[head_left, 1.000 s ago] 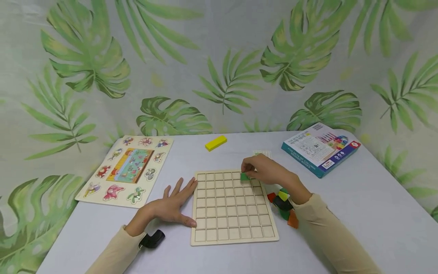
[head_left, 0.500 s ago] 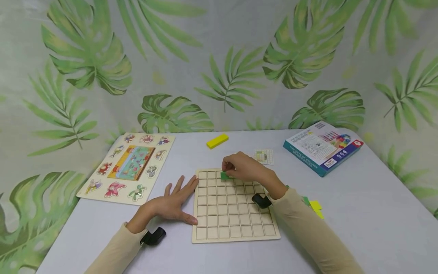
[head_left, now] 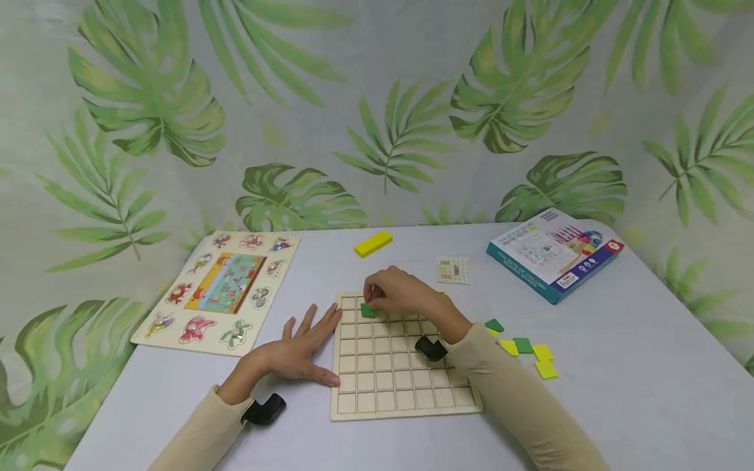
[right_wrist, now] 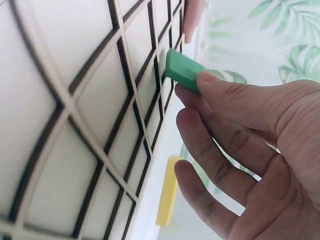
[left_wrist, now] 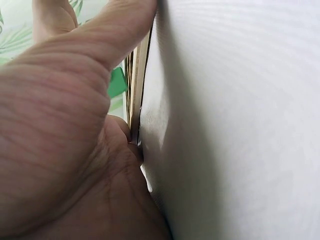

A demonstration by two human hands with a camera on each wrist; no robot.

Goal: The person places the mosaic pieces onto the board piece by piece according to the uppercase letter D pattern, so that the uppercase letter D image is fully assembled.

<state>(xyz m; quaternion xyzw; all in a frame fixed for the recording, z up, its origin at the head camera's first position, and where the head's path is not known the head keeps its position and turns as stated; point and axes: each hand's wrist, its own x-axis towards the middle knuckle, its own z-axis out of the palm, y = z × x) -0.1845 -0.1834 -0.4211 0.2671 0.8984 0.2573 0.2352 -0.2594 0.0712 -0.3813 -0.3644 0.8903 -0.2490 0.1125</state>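
A square wooden grid board (head_left: 391, 366) lies on the table in front of me. My right hand (head_left: 397, 292) pinches a green square tile (head_left: 368, 310) between thumb and forefinger, over the far row of cells near the board's left corner. In the right wrist view the tile (right_wrist: 184, 69) is tilted close over the grid, the other fingers loosely bent below. My left hand (head_left: 300, 350) lies spread beside the board, its fingertips and thumb touching the left edge. The left wrist view shows the palm (left_wrist: 55, 125) close up, with the board's edge (left_wrist: 140, 75) beyond.
Several yellow tiles (head_left: 546, 369) and green tiles (head_left: 521, 345) lie right of the board. Behind it are a small pattern card (head_left: 453, 269) and a yellow block (head_left: 374, 244). A picture puzzle board (head_left: 212, 294) lies left; a boxed set (head_left: 554, 255) sits back right.
My right hand has carried the green tile leftward along the board's far row. The loose tiles and pattern card have come into fuller view. My left hand stays at the board's edge.
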